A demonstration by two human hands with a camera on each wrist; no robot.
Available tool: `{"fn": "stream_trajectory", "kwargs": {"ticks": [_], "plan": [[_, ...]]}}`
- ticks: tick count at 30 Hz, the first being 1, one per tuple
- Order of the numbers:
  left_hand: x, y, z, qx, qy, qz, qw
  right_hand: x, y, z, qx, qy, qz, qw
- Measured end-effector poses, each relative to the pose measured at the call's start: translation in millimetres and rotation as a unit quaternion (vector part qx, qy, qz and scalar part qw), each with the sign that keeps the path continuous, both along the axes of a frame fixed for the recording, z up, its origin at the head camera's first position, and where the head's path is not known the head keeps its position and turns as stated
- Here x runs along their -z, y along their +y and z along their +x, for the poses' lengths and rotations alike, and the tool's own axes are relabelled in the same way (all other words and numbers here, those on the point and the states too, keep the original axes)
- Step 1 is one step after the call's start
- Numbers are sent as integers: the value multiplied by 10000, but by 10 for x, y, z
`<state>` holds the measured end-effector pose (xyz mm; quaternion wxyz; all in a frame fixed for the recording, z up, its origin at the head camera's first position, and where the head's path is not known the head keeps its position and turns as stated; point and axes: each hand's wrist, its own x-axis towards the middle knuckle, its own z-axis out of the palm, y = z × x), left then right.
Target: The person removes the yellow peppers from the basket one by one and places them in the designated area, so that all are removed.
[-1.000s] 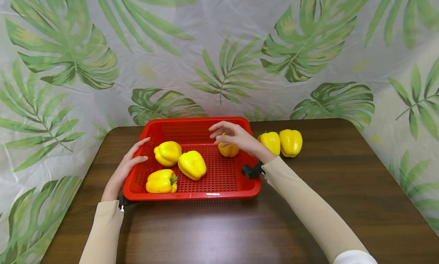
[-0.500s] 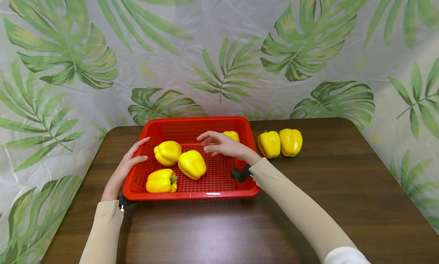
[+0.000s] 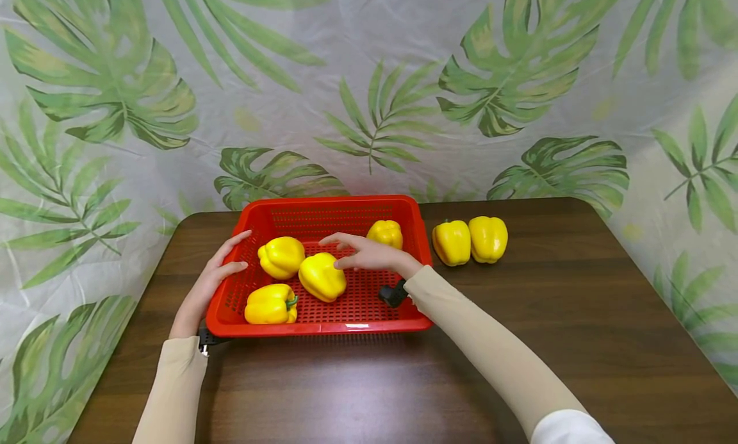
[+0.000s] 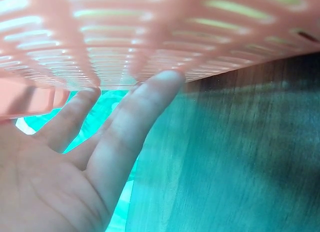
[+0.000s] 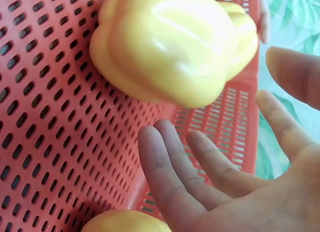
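Note:
A red perforated plastic basket [image 3: 369, 329] holds several yellow bell peppers. My left hand [image 3: 203, 289] rests at its left side, thumb and one finger over the rim; in the left wrist view, straight fingers [image 4: 125, 137] touch the slotted outer wall. My right hand [image 3: 375, 255] reaches inside, over the basket floor, with its fingers spread. Its thumb tip overlaps the middle bell pepper [image 3: 320, 280] in the head view. From the right wrist, that bell pepper [image 5: 165, 46] lies just beyond the fingertips, with a gap showing. The palm is bare.
Two more bell peppers [image 3: 280, 258] [image 3: 270, 305] lie at the basket's left, and one [image 3: 385, 233] at its back right. Outside, two yellow bell peppers [image 3: 451, 243] [image 3: 489, 239] stand side by side on the brown table [image 3: 576, 316]. A leaf-patterned curtain [image 3: 403, 111] hangs behind.
My right hand has moved left and toward me, away from the back-right bell pepper to the middle one. The back-right pepper now stands uncovered, farther back than before. My left hand has stayed put.

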<state>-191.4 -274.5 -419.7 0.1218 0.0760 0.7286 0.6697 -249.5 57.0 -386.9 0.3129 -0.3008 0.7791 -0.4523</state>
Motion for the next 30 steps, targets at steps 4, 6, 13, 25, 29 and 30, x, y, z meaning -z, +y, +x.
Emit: {"fn": "stream_trajectory", "kwargs": {"ticks": [4, 6, 13, 25, 29, 30], "plan": [[1, 6, 4, 8, -8, 37, 10000, 10, -16, 9, -117, 39, 173, 9998], [1, 5, 6, 15, -8, 38, 10000, 7, -25, 21, -215, 96, 241, 9994], [-8, -8, 9, 22, -3, 16, 10000, 31, -67, 57, -400, 211, 557, 9974], [-13, -14, 12, 7, -15, -21, 10000, 118, -119, 80, -603, 614, 712, 9938], [-11, -11, 8, 0, -4, -36, 10000, 139, -133, 87, -583, 712, 688, 9934], [-10, -10, 6, -1, -4, -35, 10000, 142, -137, 91, -572, 743, 699, 9931]]}}
